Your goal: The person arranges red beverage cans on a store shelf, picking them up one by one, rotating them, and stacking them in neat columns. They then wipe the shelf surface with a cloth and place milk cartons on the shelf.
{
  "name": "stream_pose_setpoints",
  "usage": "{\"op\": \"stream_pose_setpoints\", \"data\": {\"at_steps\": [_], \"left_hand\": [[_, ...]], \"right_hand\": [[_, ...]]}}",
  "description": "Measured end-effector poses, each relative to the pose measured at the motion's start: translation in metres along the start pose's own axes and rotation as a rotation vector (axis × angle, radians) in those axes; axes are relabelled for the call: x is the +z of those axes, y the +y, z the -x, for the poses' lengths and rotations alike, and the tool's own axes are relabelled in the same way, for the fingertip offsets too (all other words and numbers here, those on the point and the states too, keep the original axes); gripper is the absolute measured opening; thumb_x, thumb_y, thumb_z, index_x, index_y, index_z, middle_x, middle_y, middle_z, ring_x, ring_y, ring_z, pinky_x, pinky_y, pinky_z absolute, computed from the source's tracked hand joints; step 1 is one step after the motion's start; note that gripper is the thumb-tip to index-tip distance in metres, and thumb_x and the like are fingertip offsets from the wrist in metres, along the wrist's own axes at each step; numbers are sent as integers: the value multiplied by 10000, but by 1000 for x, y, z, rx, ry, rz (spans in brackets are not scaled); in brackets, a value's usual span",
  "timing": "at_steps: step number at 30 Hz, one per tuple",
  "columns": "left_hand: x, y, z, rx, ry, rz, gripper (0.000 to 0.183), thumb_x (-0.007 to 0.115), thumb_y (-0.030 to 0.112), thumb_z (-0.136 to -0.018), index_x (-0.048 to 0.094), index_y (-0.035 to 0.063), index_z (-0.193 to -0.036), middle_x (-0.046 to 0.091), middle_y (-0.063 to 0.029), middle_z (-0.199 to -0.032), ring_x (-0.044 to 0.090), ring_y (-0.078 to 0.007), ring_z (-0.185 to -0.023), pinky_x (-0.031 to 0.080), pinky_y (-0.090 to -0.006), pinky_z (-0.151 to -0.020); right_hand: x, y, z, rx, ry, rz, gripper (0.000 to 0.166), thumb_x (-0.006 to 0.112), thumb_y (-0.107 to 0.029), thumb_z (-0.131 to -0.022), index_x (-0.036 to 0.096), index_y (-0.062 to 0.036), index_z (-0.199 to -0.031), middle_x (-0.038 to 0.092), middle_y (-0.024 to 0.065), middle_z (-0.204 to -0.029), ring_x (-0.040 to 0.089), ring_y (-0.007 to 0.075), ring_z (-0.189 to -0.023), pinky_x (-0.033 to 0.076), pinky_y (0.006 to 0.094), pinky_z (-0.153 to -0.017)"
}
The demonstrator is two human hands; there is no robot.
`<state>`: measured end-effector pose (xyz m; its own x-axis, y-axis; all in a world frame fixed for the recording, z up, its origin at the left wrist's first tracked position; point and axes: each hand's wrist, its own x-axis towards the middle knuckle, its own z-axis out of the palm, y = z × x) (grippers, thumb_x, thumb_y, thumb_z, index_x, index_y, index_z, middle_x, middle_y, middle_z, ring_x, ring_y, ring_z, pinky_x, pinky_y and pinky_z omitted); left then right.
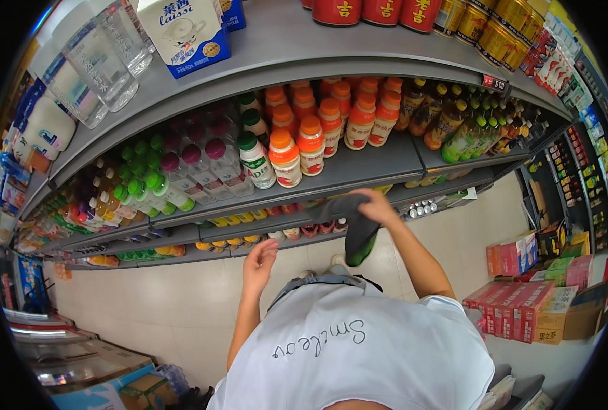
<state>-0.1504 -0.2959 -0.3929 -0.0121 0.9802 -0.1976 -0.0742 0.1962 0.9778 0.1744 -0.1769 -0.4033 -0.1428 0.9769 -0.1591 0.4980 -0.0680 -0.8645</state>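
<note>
A dark grey cloth (360, 230) with a green patch at its lower end hangs from my right hand (378, 206), just in front of the shelf edge. My left hand (260, 261) is raised lower and to the left, its fingers partly curled and nothing visible in it. Beyond the hands is the grey shelf (381, 164). On it stand orange-capped bottles (285, 159), a white bottle with a green cap (257, 161), clear bottles with purple caps (227, 166) and bottles with bright green caps (165, 189).
The upper shelf (294, 46) holds a blue and white carton (186, 36), clear bottles (99, 61), red cans (337, 13) and gold cans (504, 41). Lower shelves with drinks run beneath. Red boxes (514, 307) are stacked at the right, and cardboard boxes (150, 392) lie at the lower left.
</note>
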Motion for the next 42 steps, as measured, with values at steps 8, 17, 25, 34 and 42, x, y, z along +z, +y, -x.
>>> {"op": "stream_pose_setpoints", "data": {"at_steps": [8, 17, 25, 34, 42], "left_hand": [[-25, -21, 13, -87, -55, -40, 291, 533, 25, -856, 544, -8, -1145, 611, -89, -1077, 565, -88, -923, 426, -209, -818], [-17, -16, 8, -75, -167, -29, 305, 549, 48, -860, 538, 11, -1163, 611, -84, -1088, 567, -112, -956, 424, -228, -835], [-11, -2, -30, -194, -133, 121, 467, 493, 315, -927, 418, 44, -1299, 496, -84, -1255, 478, -179, -1126, 392, -354, -937], [26, 34, -54, -349, -494, 929, 564, 470, 445, -905, 399, 34, -1284, 509, -104, -1220, 499, -249, -1119, 361, -454, -984], [2, 61, -51, -120, -360, 867, 427, 520, 200, -895, 435, 19, -1272, 596, -79, -960, 582, -158, -863, 473, -301, -751]], "right_hand": [[-90, 52, -51, 416, 523, 437, 626, 566, -270, -694, 452, -132, -1295, 383, 228, -1309, 480, 405, -1118, 419, 428, -927], [64, -21, -15, -74, 261, 612, 471, 590, -94, -632, 601, -118, -1102, 513, 144, -1076, 580, 341, -899, 502, 386, -757], [39, -45, 31, 144, -316, -1290, 659, 452, -30, -548, 463, 29, -1204, 569, 179, -1103, 598, 289, -939, 488, 362, -854], [42, -80, 43, -67, -608, -1412, 726, 467, -113, -533, 404, 51, -1238, 524, 211, -1183, 540, 327, -1073, 420, 414, -957], [51, -92, 38, 107, -536, -1025, 607, 562, -336, -852, 373, 6, -1316, 484, 129, -1272, 491, 250, -1143, 373, 383, -982]]}}
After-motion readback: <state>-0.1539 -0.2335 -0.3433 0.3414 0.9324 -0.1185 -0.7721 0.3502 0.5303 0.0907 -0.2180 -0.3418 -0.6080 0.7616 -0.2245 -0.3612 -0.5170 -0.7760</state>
